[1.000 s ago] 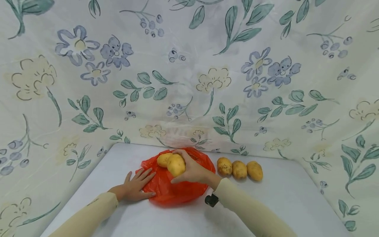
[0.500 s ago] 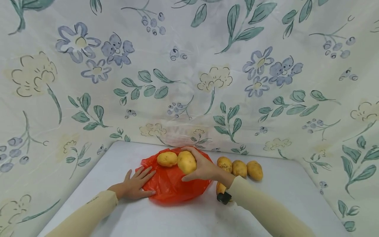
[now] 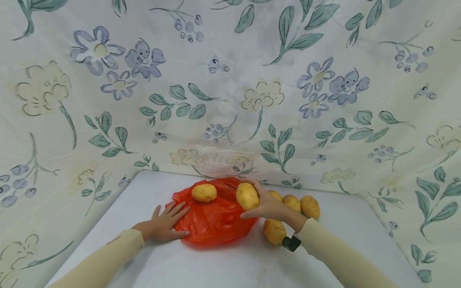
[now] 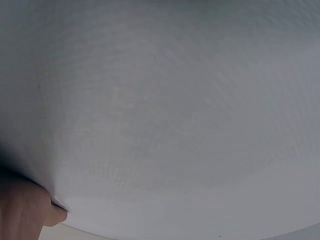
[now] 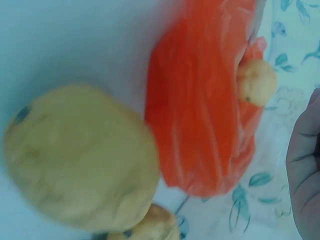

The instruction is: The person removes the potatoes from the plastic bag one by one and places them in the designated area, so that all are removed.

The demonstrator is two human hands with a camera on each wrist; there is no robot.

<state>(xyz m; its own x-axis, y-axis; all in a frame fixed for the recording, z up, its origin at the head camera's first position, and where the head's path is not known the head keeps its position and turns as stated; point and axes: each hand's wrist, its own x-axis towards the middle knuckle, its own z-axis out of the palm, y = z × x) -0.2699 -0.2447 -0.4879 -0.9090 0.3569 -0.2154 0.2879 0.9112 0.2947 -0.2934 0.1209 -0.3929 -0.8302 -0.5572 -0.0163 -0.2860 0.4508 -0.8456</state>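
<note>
My right hand (image 3: 268, 205) grips a yellow potato (image 3: 247, 196) above the right part of a red plastic bag (image 3: 219, 220). Fingers spread, my left hand (image 3: 166, 225) rests on the bag's left edge. Another potato (image 3: 204, 193) lies on the bag, towards the back. Below my right wrist, a potato (image 3: 275, 232) sits on the table and looms large in the right wrist view. That view shows part of my right hand (image 5: 304, 175) at its edge, but not the held potato. The left wrist view catches only a bit of my left hand (image 4: 22, 212).
Three potatoes stand in a row right of the bag, the rightmost potato (image 3: 310, 207) in full view and the others partly behind my hand. The white table (image 3: 216, 268) meets a flower-patterned sheet (image 3: 230, 132) at the back and sides.
My right hand has carried the potato rightwards, away from the one on the bag. A potato formerly hidden by my right forearm now shows on the table. My left hand has stayed put.
</note>
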